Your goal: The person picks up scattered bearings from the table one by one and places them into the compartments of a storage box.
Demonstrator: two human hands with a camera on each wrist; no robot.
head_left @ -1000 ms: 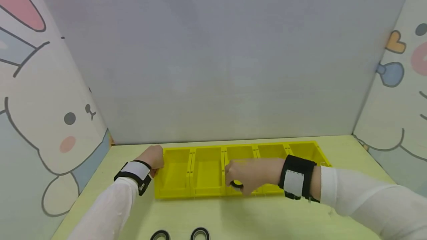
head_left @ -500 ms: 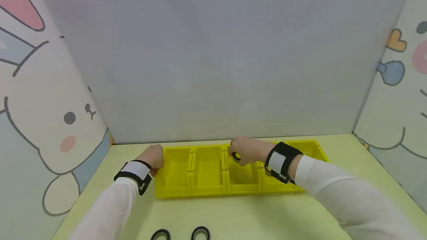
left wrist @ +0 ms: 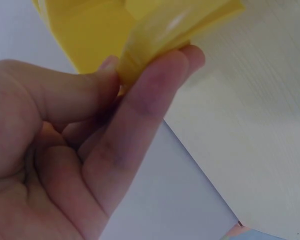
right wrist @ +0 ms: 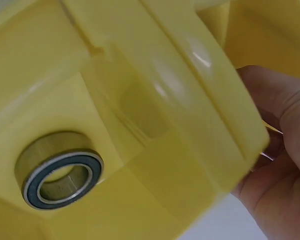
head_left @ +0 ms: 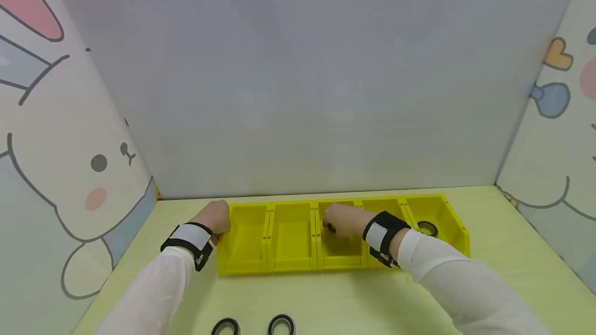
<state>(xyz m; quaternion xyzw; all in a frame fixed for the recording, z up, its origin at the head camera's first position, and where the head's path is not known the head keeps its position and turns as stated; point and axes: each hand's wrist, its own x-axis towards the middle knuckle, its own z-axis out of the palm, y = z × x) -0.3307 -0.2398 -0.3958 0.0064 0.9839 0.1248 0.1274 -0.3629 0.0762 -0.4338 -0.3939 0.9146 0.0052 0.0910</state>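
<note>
The right hand [head_left: 343, 218] reaches into the middle compartment of the yellow bin row [head_left: 292, 267], its grip pinching a held bearing [head_left: 331, 228], of which only a dark edge shows by the fingers. The left hand [head_left: 213, 217] has its grip pinched on the row's left end wall; that seems a sound brace, as the row could slide if nudged. To seat the bearing well, I'd lower it flat onto the row's middle floor, clear of both dividers, and only then part the fingers (a drop might make it bounce or roll). Lifting straight up should keep the wrist strap [head_left: 387, 237] off the row's rim. A right-end bearing [head_left: 428, 223] lies in the row's last compartment; a neighbouring bearing [right wrist: 65, 189] sits across a divider from the right hand. Two loose bearings [head_left: 281, 318] lie in front of the row on the table [head_left: 335, 299].
</note>
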